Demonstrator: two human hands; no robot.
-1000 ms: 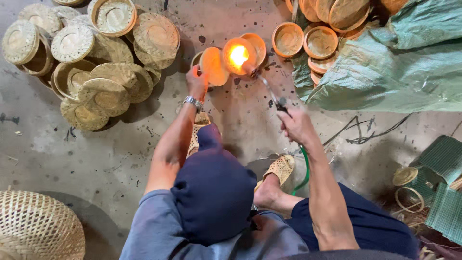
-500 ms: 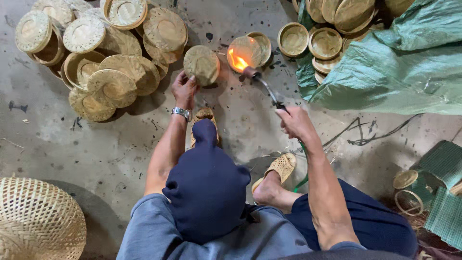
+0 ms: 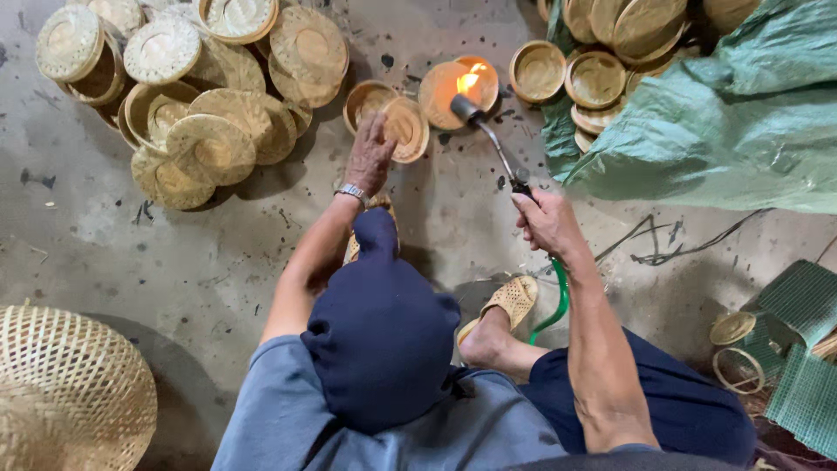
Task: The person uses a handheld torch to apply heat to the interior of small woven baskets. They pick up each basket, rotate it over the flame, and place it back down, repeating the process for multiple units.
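Woven bamboo lids (image 3: pixel 212 148), matt; metal torch (image 3: pixel 488 139).

Left hand (image 3: pixel 370 155) drawn back from the flame (image 3: pixel 469 81), now reaching a woven lid (image 3: pixel 406 129) left of it. Right hand (image 3: pixel 545 220) and torch (image 3: pixel 491 139) swung right; flame smaller, now on a further lid (image 3: pixel 445 87).

one torch (image 3: pixel 490 141), one wristwatch (image 3: pixel 352 192), two sandals (image 3: pixel 513 299)

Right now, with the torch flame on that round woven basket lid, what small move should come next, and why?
Probably turn the flat round woven lid under the left hand toward the metal gas torch in the right hand, since the flame plays on the neighbouring orange-lit woven lid.
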